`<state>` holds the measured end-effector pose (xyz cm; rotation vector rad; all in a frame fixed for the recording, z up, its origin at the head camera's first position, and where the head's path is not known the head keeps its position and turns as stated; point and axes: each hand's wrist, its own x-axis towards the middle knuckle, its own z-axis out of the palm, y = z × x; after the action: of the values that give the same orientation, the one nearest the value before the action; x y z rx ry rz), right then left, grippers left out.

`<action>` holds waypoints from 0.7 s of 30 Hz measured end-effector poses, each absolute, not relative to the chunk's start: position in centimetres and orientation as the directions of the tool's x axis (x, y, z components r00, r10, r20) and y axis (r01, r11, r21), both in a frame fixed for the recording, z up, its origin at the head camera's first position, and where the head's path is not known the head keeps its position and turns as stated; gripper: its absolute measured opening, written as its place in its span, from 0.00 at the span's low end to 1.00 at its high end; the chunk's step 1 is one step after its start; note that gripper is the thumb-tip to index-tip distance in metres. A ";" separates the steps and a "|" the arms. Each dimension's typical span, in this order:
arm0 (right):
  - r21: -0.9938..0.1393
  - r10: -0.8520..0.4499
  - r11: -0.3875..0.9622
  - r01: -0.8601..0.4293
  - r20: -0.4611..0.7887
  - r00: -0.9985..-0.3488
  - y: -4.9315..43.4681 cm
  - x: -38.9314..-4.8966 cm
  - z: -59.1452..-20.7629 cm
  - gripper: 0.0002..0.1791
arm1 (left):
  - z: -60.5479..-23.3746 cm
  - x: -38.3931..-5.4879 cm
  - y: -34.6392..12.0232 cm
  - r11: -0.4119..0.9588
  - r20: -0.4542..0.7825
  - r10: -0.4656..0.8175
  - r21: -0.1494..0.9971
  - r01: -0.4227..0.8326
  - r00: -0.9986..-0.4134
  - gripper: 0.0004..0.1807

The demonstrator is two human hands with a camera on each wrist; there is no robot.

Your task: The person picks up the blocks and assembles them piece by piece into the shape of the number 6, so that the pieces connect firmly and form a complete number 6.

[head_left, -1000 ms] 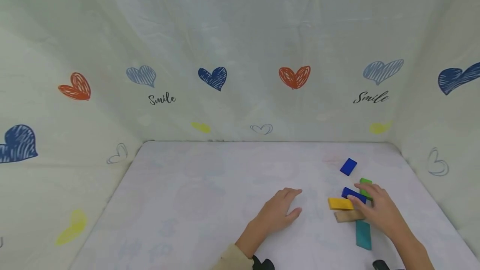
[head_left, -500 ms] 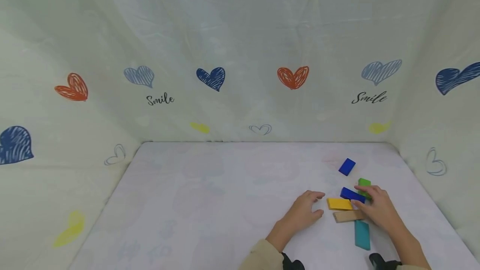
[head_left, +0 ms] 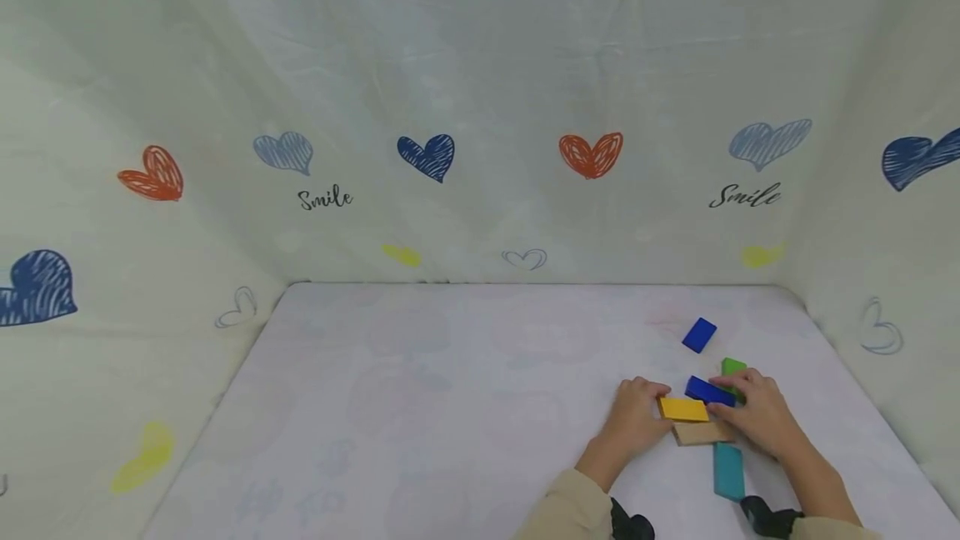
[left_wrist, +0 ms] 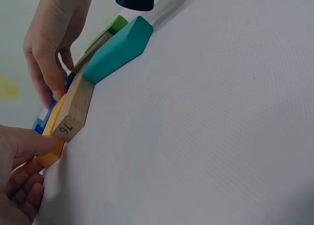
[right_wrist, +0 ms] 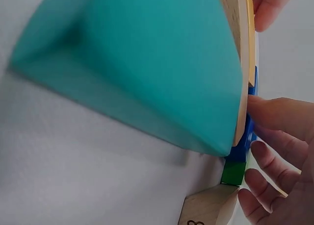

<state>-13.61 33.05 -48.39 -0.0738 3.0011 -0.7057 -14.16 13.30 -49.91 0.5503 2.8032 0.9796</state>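
Note:
My left hand (head_left: 633, 419) pinches the left end of a yellow block (head_left: 684, 410), its thumb on the near side. The right hand (head_left: 765, 419) has thumb and fingers about the right end of a blue block (head_left: 708, 391), which lies slanted behind the yellow one. In the left wrist view a bare wooden block (left_wrist: 81, 100) with a number on its end lies along the yellow block. From it a teal block (head_left: 728, 471) extends toward the near side. A green block (head_left: 733, 367) is partly covered by the right fingers.
A second blue block (head_left: 699, 335) lies apart, farther back on the white table (head_left: 450, 357). Another wooden block (right_wrist: 203, 205) with a figure on its end shows in the right wrist view. Cloth walls with printed hearts (head_left: 426, 158) enclose the table's back and sides.
The left hand has moved right across the table to the yellow block and now pinches its end. The right hand has stayed at the blue block.

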 end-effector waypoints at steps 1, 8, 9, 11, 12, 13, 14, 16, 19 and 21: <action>-0.440 -0.063 0.897 -0.036 -0.046 -0.997 33.0 -13.6 -48.4 0.27 | -49.9 -14.2 13.4 0.730 0.005 0.374 0.615 0.298 -0.927 0.20; -0.390 -0.073 0.919 -0.050 -0.043 -0.996 32.8 -14.0 -48.1 0.26 | -49.7 -14.1 13.4 0.772 0.034 0.370 0.544 0.328 -0.928 0.18; -0.384 -0.074 0.922 -0.053 -0.041 -0.996 32.7 -14.1 -48.1 0.25 | -49.7 -14.0 13.4 0.777 0.040 0.367 0.535 0.330 -0.929 0.18; -0.371 -0.077 0.927 -0.058 -0.038 -0.996 32.7 -14.1 -48.1 0.25 | -49.7 -14.0 13.5 0.785 0.044 0.358 0.526 0.326 -0.933 0.17; -0.368 -0.078 0.928 -0.059 -0.037 -0.996 32.7 -14.2 -48.2 0.24 | -49.7 -14.0 13.6 0.787 0.044 0.353 0.527 0.322 -0.935 0.16; -0.366 -0.078 0.929 -0.059 -0.038 -0.996 32.7 -14.2 -48.2 0.25 | -49.7 -14.0 13.6 0.786 0.040 0.349 0.532 0.315 -0.936 0.16; -0.363 -0.078 0.930 -0.058 -0.039 -0.996 32.6 -14.2 -48.2 0.25 | -49.8 -13.9 13.6 0.784 0.036 0.344 0.539 0.308 -0.938 0.15; -0.358 -0.076 0.932 -0.056 -0.042 -0.996 32.6 -14.2 -48.2 0.24 | -49.8 -13.8 13.6 0.780 0.026 0.335 0.552 0.293 -0.942 0.15; -0.359 -0.072 0.932 -0.049 -0.052 -0.996 32.6 -14.2 -48.2 0.24 | -49.7 -13.7 13.6 0.778 0.013 0.326 0.564 0.276 -0.945 0.14; -0.362 -0.070 0.931 -0.045 -0.056 -0.996 32.6 -14.2 -48.2 0.24 | -49.7 -13.7 13.6 0.781 0.005 0.322 0.564 0.268 -0.947 0.14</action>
<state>-14.24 32.61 -48.18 -0.0904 3.0197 -0.5641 -13.75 13.62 -49.74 0.4779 2.8776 0.8909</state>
